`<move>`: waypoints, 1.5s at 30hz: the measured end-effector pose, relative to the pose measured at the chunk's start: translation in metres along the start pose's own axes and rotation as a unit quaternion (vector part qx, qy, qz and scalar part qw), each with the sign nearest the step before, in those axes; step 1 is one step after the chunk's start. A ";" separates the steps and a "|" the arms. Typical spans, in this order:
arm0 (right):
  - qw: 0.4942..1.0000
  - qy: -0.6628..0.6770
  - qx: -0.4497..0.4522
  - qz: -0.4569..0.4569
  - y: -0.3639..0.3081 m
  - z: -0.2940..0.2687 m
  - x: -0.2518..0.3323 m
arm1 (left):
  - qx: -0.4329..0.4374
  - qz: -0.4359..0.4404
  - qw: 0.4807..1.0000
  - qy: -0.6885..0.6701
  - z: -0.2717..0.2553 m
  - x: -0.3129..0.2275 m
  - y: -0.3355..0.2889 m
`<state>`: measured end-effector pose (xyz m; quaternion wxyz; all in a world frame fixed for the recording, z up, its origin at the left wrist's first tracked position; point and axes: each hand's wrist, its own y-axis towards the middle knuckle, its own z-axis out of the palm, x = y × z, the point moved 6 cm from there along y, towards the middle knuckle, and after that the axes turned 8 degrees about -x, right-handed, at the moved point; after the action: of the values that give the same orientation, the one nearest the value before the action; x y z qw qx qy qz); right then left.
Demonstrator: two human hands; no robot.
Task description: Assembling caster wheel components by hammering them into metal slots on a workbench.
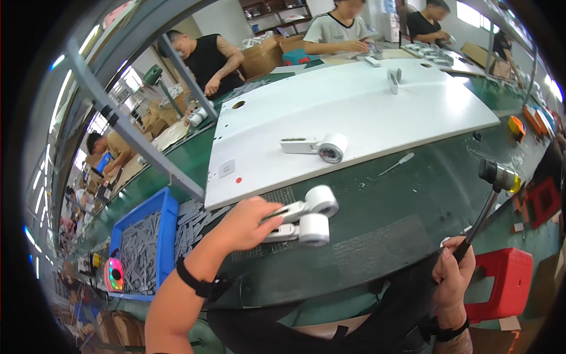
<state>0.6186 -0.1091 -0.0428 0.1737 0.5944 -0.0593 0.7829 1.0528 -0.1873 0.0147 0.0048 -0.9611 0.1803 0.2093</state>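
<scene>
My left hand (247, 223) is closed around the handle end of a white part with a round drum-shaped head (321, 200), low over the green bench. Right beside it is a second white round-headed part (313, 229), its handle end partly behind my thumb; whether my hand grips that one too is hidden. My right hand (453, 268) is wrapped around the black handle of a mallet (500, 176), held upright at the bench's near right edge. The mallet has one black face and one yellow face. A third white round-headed part (331, 147) lies on the white board (377, 112).
A blue tray (168, 230) of grey strips stands at left, with loose grey strips (191, 227) beside it. A small screwdriver (398, 164) lies past the mat. A metal post (132, 135) rises at left. A red stool (501, 283) stands at right. Several people work across the bench.
</scene>
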 end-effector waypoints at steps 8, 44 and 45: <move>0.992 0.085 -0.034 0.088 0.003 0.001 -0.014 | -0.252 0.058 0.963 0.075 -0.026 0.020 0.092; 0.999 0.021 0.030 0.039 -0.018 0.009 -0.028 | -0.403 -0.311 0.860 0.026 -0.057 0.135 -0.134; 0.998 0.024 0.031 0.041 -0.018 0.006 -0.029 | -0.358 -0.321 0.871 0.097 -0.060 0.161 -0.143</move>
<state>0.6370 -0.0998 -0.0705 0.1240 0.5779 -0.0555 0.8047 1.2631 -0.1140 -0.0049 -0.2905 -0.9172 -0.2262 0.1523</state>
